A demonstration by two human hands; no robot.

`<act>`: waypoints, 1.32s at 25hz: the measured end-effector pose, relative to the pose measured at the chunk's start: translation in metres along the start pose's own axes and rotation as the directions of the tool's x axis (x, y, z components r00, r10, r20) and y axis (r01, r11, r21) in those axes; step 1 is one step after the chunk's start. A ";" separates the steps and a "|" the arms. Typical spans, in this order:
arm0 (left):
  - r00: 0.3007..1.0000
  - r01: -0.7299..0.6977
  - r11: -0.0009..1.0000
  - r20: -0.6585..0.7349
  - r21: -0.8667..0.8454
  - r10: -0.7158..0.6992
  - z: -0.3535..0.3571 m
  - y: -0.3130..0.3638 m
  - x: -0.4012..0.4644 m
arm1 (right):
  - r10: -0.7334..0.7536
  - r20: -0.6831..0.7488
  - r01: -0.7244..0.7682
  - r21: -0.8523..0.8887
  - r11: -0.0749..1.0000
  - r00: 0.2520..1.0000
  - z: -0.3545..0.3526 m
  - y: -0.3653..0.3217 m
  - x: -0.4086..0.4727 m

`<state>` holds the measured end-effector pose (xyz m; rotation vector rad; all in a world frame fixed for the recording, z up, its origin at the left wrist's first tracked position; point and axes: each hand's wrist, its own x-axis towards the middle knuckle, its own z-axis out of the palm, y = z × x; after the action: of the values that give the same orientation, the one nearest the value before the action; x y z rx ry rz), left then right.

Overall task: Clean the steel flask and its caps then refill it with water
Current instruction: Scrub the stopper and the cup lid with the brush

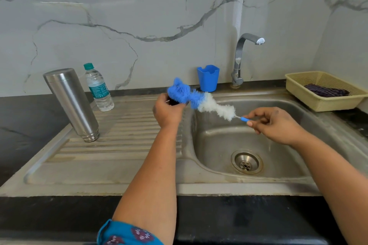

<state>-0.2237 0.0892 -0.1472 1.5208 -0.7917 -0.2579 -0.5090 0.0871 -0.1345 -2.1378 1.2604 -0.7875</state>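
Closest to us, at the bottom edge, a blue patterned sleeve (127, 234) shows on our left arm, and both bare forearms reach out over the steel sink (223, 179). Our left hand (168, 112) is raised above the inner edge of the ribbed draining board (119, 137), its fingers curled around a small dark object (173, 102) that is mostly hidden by the hand and the bristles; we cannot tell for certain that it is one of the caps. Our right hand (278, 125) hangs over the basin, thumb and fingertips pinching the blue handle tip of a bottle brush (201, 100). The brush runs slantwise between the two hands, its white bristles nearer the right hand and its blue bristles pressed against or into the dark object at the left hand. The steel flask (71, 103) stands on the draining board well to the left of the hands, touched by neither, appearing tilted in this wide view. Just behind it a clear plastic water bottle (98, 87) with a green cap stands upright. A blue plastic cup (208, 78) sits at the back rim beside the tap (242, 59), whose spout is turned out over the basin. At the far right a cream basket (302, 93) rests on the dark counter with a dark purple cloth (326, 90) in it.
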 end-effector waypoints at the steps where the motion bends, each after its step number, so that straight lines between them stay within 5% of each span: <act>1: 0.999 -0.029 1.000 0.020 0.005 0.029 0.000 0.003 -0.005 | -0.001 -0.044 0.001 -0.007 1.000 0.999 0.003 -0.002 0.002; 6: 0.983 -0.132 0.990 0.121 -0.052 0.138 0.024 0.026 -0.032 | 0.055 -0.203 -0.059 -0.012 0.998 0.978 0.016 0.004 0.007; 9: 0.952 0.128 0.968 0.302 -0.216 -0.058 0.039 0.028 -0.043 | 0.176 -0.229 -0.131 0.199 0.971 0.957 0.017 0.013 0.011; 11: 0.856 0.368 0.871 0.486 -0.326 -0.179 0.045 0.029 -0.051 | 0.265 -0.209 -0.180 0.351 0.919 0.941 0.016 0.015 0.012; 15: 0.739 0.655 0.538 0.598 -0.531 -0.309 0.044 0.029 -0.049 | 0.308 -0.132 -0.222 0.443 0.869 0.942 0.020 0.016 0.009; 17: 0.723 0.688 0.407 0.613 -0.601 -0.318 0.041 0.029 -0.043 | 0.300 -0.114 -0.217 0.461 0.860 0.947 0.025 0.015 0.009; 25: 0.652 0.758 0.247 0.698 -0.603 -0.295 0.026 0.036 -0.040 | 0.289 -0.100 -0.215 0.455 0.864 0.952 0.032 0.015 0.011; 28: 0.654 0.755 0.284 0.711 -0.591 -0.259 0.025 0.035 -0.037 | 0.304 -0.114 -0.221 0.460 0.860 0.946 0.031 0.017 0.011; 33: 0.734 0.612 0.578 0.660 -0.539 -0.162 0.026 0.035 -0.040 | 0.295 -0.125 -0.215 0.435 0.874 0.947 0.032 0.019 0.011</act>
<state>-0.2796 0.0955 -0.1300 0.7921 -0.6216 -1.2812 -0.4929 0.0741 -0.1673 -1.5469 1.2965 -1.0522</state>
